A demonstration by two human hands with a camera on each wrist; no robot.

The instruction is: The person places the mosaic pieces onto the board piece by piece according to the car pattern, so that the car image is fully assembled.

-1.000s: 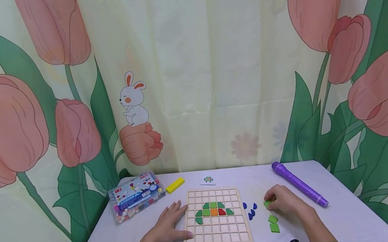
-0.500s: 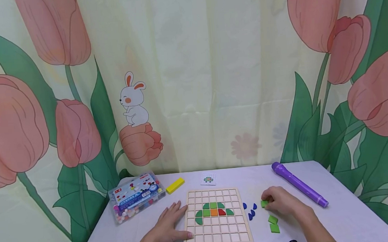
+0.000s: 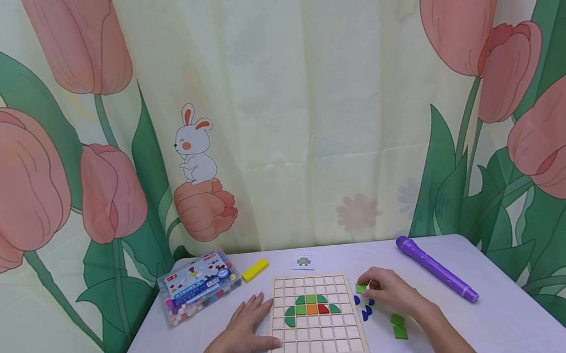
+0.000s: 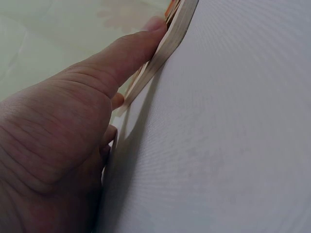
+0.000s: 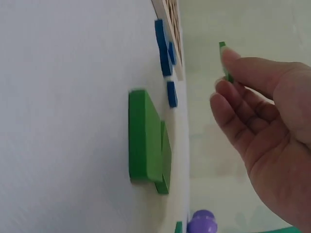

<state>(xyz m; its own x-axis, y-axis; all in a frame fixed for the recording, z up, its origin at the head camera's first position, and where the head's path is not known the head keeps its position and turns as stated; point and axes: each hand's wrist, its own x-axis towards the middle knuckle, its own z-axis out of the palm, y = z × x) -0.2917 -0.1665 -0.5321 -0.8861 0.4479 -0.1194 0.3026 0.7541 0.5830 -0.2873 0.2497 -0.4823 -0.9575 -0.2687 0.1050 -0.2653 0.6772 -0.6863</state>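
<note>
Between thumb and fingertips my right hand (image 3: pixel 389 291) pinches a light green square tile (image 3: pixel 360 288), raised off the tablecloth in the right wrist view. It hangs just right of the wooden grid board (image 3: pixel 333 348), by several small blue rounded pieces (image 3: pixel 365 316). My left hand (image 3: pixel 242 329) lies spread along the board's left side, its thumb (image 4: pixel 138 51) resting on the frame. Set in the grid are dark green rounded pieces (image 3: pixel 290 321), light green squares (image 3: pixel 311 299), an orange square (image 3: pixel 312 309) and a red piece (image 3: pixel 323 309).
Two green tiles (image 3: pixel 400 332) lie right of the board. Behind it sits a small picture card (image 3: pixel 303 261). At the back left are a clear plastic case (image 3: pixel 202 285) and a yellow block (image 3: pixel 255 270); a purple microphone-shaped stick (image 3: pixel 437 268) lies at right.
My right hand has carried the green tile leftward, from near the other green tiles to beside the board's right edge. The left hand stays put.
</note>
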